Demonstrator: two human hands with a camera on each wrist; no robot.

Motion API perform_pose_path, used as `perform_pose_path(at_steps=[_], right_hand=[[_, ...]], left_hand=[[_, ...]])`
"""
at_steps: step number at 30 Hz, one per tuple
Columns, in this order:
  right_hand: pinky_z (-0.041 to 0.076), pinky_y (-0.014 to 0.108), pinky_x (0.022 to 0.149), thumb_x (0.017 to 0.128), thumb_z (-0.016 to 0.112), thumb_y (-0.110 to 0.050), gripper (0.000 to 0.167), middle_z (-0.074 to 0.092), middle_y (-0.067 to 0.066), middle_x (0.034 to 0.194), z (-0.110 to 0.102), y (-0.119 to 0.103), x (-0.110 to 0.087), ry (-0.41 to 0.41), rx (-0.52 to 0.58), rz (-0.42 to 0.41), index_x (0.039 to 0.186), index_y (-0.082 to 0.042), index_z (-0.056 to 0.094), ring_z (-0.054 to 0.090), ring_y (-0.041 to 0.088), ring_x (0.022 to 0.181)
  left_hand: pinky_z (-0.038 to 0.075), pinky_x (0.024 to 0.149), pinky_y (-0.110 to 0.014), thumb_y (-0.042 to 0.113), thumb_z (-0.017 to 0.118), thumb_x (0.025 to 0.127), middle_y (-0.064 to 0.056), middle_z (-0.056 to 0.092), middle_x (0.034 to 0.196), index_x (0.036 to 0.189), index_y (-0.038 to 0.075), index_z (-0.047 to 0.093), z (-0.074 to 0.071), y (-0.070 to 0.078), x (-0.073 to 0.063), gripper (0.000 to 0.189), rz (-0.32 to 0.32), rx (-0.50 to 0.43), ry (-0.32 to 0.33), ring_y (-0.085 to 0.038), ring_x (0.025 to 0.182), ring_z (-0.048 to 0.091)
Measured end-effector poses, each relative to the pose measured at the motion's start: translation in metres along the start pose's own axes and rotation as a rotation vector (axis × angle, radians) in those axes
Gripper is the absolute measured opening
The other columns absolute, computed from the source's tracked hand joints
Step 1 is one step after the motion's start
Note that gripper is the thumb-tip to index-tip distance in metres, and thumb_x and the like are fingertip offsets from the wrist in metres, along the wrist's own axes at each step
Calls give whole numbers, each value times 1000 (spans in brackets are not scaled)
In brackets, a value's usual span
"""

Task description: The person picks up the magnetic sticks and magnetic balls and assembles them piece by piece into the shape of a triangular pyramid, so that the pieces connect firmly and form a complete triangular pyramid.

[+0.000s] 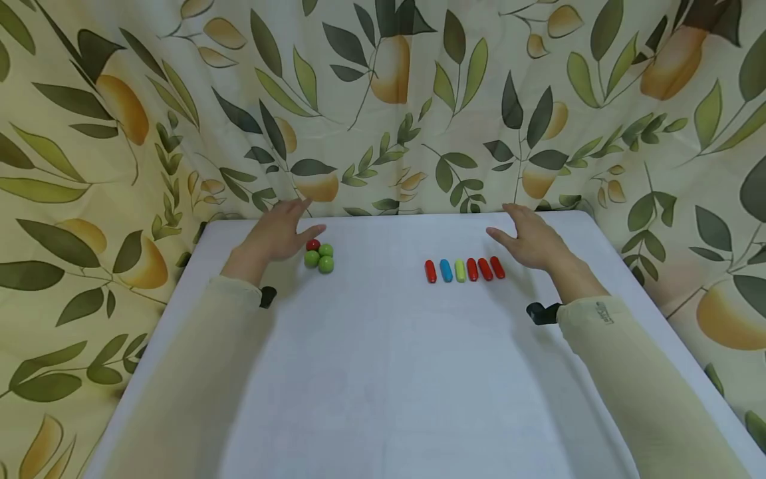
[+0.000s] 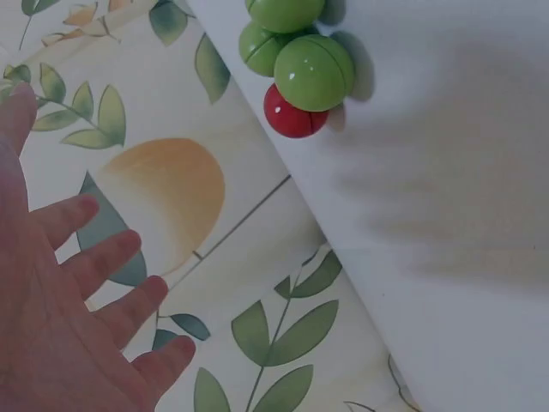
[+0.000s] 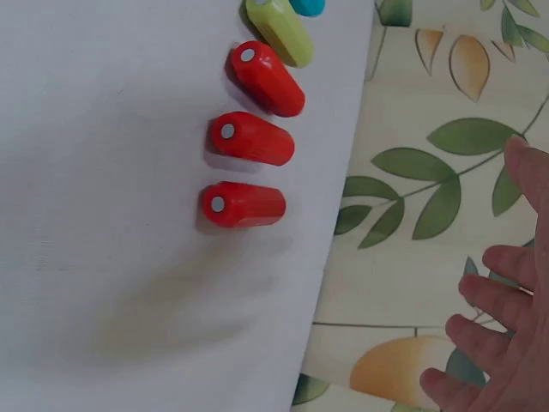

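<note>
My left hand [image 1: 272,234] hovers over the back left of the table with its fingers spread, holding nothing. Just right of its thumb sits a cluster of three green balls [image 1: 326,265] and one red ball [image 1: 312,245]. On the other side, my right hand [image 1: 531,241] reaches above the back right, its fingers also apart. To its left lies a row of short rods: several red rods [image 1: 485,269], one yellow-green rod [image 1: 460,270] and one blue rod [image 1: 445,270]. In the right wrist view, a red rod [image 3: 249,204] shows a pale grey disc on its end.
Both hands are over a white table [image 1: 383,372], close to its back edge. A fabric curtain [image 1: 383,153] printed with fruit and leaves hangs behind the table and along its sides. Each wrist carries a small black device, such as the right one [image 1: 542,313].
</note>
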State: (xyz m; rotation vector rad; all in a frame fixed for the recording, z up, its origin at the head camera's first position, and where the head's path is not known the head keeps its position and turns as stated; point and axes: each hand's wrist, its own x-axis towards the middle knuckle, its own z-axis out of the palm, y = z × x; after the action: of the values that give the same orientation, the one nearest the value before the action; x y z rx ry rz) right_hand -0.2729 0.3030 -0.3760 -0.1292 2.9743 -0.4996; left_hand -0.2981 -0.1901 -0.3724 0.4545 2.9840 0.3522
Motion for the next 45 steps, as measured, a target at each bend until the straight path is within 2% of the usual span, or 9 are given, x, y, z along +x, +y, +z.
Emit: perform_pose_path(at_steps=[7, 12, 16, 20, 24, 29, 34, 40, 45], right_hand=[[19, 74, 119, 104, 53, -53, 84, 21, 30, 167, 6, 7, -2, 8, 29, 15, 164, -4, 19, 19, 54, 153], [23, 73, 118, 106, 53, -44, 77, 24, 33, 164, 18, 12, -4, -13, 10, 29, 161, 0, 25, 22, 55, 150], [26, 73, 116, 105, 55, -42, 73, 29, 35, 160, 27, 15, -6, -16, 4, 50, 159, 1, 30, 26, 56, 148], [30, 72, 115, 104, 57, -38, 68, 35, 36, 155, 28, 17, -10, 21, 15, 55, 155, 3, 38, 31, 56, 144], [40, 69, 109, 104, 58, -35, 60, 46, 34, 146, 28, 21, -16, 55, 31, 59, 148, 4, 47, 44, 52, 133], [45, 65, 103, 104, 59, -31, 54, 53, 31, 136, 32, 24, -21, 54, 65, 77, 144, 4, 51, 53, 48, 122], [48, 62, 99, 103, 59, -30, 52, 57, 30, 130, 37, 25, -22, 50, 94, 88, 142, 4, 52, 55, 46, 116], [49, 58, 93, 102, 58, -30, 51, 59, 30, 125, 41, 30, -23, 47, 91, 98, 139, 5, 54, 56, 45, 111], [49, 58, 92, 103, 59, -30, 51, 58, 30, 125, 46, 30, -21, 32, 115, 119, 140, 5, 53, 55, 44, 110]], left_hand=[[19, 127, -59, 64, 48, 102, -18, 30, 168, 162, 9, 32, 12, -3, -5, 82, 13, -51, 51, -41, 157, 22], [27, 123, -62, 61, 55, 101, -19, 31, 167, 160, 8, 36, 23, -7, -15, 82, -34, -123, 60, -43, 155, 27], [32, 120, -64, 60, 58, 100, -20, 33, 166, 158, 8, 39, 29, -8, -20, 80, -64, -146, 77, -46, 153, 30], [35, 118, -63, 52, 62, 101, -20, 39, 162, 156, 7, 43, 30, -3, -20, 74, -64, -171, 111, -45, 149, 36], [36, 118, -60, 43, 65, 101, -19, 43, 158, 153, 6, 48, 33, 4, -18, 67, -69, -204, 132, -44, 146, 40], [42, 113, -58, 35, 68, 100, -19, 51, 149, 148, 6, 54, 39, 10, -19, 58, -85, -244, 154, -42, 136, 50], [50, 102, -53, 31, 68, 100, -16, 57, 140, 145, 7, 57, 43, 14, -24, 52, -117, -297, 140, -36, 122, 59], [53, 91, -47, 25, 70, 99, -18, 63, 126, 140, 6, 62, 52, 20, -26, 46, -145, -378, 108, -33, 108, 62], [52, 91, -46, 25, 72, 98, -14, 65, 119, 130, 4, 68, 59, 21, -27, 39, -157, -393, 115, -32, 108, 63]])
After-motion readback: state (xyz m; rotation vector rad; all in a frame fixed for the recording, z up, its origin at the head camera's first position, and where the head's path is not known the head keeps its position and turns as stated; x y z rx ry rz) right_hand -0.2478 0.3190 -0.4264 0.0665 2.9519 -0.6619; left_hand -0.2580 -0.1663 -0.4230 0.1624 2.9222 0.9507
